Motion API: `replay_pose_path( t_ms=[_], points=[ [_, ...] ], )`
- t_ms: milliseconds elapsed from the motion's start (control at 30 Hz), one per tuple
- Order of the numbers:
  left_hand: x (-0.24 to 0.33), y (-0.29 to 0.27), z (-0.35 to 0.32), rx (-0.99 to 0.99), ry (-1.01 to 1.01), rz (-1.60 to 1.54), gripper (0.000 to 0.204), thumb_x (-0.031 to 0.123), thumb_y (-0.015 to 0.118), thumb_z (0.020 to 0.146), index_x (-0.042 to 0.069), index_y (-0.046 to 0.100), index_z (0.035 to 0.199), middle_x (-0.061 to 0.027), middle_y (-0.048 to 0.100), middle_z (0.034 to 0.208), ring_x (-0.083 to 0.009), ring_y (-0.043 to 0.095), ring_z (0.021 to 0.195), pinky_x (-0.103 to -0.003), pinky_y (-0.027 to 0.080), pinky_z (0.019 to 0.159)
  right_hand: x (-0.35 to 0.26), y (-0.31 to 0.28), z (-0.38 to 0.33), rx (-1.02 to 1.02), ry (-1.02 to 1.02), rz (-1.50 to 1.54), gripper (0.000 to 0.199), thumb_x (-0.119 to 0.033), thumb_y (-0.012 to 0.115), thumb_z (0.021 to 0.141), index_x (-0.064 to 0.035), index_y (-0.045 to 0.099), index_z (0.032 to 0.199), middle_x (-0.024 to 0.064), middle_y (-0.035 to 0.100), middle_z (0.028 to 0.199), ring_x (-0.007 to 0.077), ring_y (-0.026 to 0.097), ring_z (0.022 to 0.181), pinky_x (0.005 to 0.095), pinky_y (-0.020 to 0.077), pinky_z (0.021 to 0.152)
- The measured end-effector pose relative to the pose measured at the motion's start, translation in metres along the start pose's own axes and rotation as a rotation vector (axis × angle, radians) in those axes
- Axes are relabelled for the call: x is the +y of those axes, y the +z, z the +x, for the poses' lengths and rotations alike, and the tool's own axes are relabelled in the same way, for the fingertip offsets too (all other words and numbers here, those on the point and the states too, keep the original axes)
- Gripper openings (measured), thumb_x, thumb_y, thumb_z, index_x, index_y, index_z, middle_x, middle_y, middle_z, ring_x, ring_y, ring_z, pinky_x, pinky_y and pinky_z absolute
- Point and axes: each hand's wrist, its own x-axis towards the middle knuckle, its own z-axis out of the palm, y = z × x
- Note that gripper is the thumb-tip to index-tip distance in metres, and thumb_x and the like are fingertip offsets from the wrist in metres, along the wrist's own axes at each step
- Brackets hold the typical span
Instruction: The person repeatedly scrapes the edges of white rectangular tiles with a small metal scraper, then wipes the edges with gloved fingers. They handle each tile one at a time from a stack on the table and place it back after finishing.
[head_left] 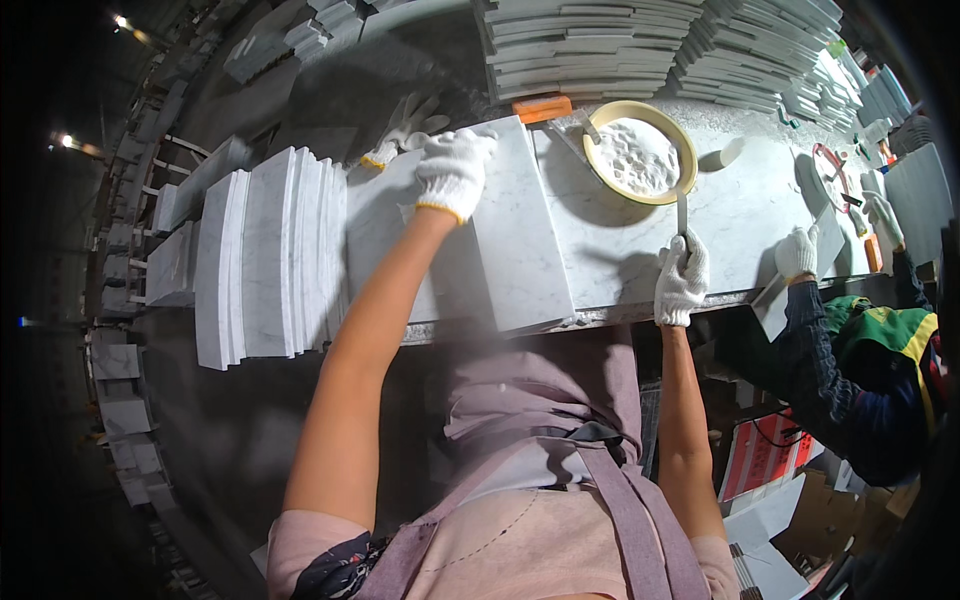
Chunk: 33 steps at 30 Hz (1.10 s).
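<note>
A pale grey-veined marble slab (525, 240) lies on the worktable before me. My left hand (455, 172), in a white knit glove, is at its far left corner with the fingers curled in; what they hold, if anything, is hidden. In my gloved right hand (682, 280), near the table's front edge, a thin flat-bladed spatula (683, 214) points away from me, its tip near a bowl. That round cream bowl (687, 146) holds lumpy white paste or powder. A second flat tool (592, 132) leans on the bowl's left rim.
Upright marble slabs (270, 255) stand in a row at left. Stacked slabs (580, 50) rise behind the bowl. An orange block (541, 109) and loose gloves (405, 125) lie at the far side. At right, a co-worker's gloved hand (797, 253) is at another slab.
</note>
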Motion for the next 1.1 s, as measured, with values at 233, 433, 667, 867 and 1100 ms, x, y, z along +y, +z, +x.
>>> replay_pose_path(
  t_ms=[233, 433, 667, 867, 1100],
  points=[
    [0.011, -0.002, -0.056, -0.146, -0.187, 0.052, 0.032, 0.041, 0.057, 0.103, 0.02, 0.079, 0.092, -0.0053, 0.077, 0.099, -0.0291, 0.073, 0.101, -0.047, 0.059, 0.084, -0.003, 0.001, -0.002, 0.018, 0.043, 0.009, 0.023, -0.012, 0.07, 0.106, -0.0016, 0.072, 0.126, 0.0122, 0.073, 0.106, 0.02, 0.071, 0.089, 0.0352, 0.0592, 0.082],
    [-0.01, -0.001, -0.012, -0.012, -0.014, 0.157, 0.025, 0.031, 0.057, 0.1, 0.022, 0.08, 0.096, -0.0053, 0.078, 0.099, -0.0309, 0.072, 0.096, -0.045, 0.058, 0.083, -0.003, 0.001, -0.003, 0.011, -0.01, -0.088, 0.024, -0.016, 0.07, 0.105, -0.0014, 0.073, 0.125, 0.0131, 0.073, 0.104, 0.0208, 0.071, 0.089, 0.0359, 0.0585, 0.083],
    [0.024, -0.011, -0.074, -0.152, -0.034, 0.235, 0.024, 0.028, 0.054, 0.1, 0.034, 0.076, 0.11, -0.005, 0.068, 0.11, -0.0319, 0.063, 0.107, -0.051, 0.052, 0.08, -0.004, 0.0, -0.002, 0.007, -0.005, -0.061, 0.025, -0.015, 0.069, 0.106, -0.002, 0.073, 0.127, 0.0126, 0.072, 0.104, 0.0211, 0.07, 0.088, 0.0362, 0.0582, 0.084],
    [0.036, -0.024, -0.068, -0.103, -0.058, 0.07, 0.021, 0.026, 0.06, 0.097, 0.023, 0.081, 0.096, -0.0088, 0.077, 0.106, -0.0293, 0.072, 0.103, -0.048, 0.054, 0.089, -0.002, 0.001, -0.002, 0.021, 0.034, -0.054, 0.025, -0.015, 0.069, 0.105, -0.0013, 0.074, 0.125, 0.0142, 0.074, 0.108, 0.0231, 0.072, 0.092, 0.0367, 0.0587, 0.086],
    [0.004, 0.001, 0.026, -0.036, -0.194, 0.151, 0.02, 0.024, 0.064, 0.096, 0.016, 0.08, 0.103, -0.0105, 0.076, 0.114, -0.0318, 0.071, 0.113, -0.049, 0.059, 0.093, -0.005, 0.001, -0.003, 0.022, -0.019, -0.059, 0.023, -0.013, 0.071, 0.105, -0.0008, 0.073, 0.124, 0.0125, 0.072, 0.104, 0.0185, 0.069, 0.084, 0.0339, 0.0588, 0.078]
  ],
)
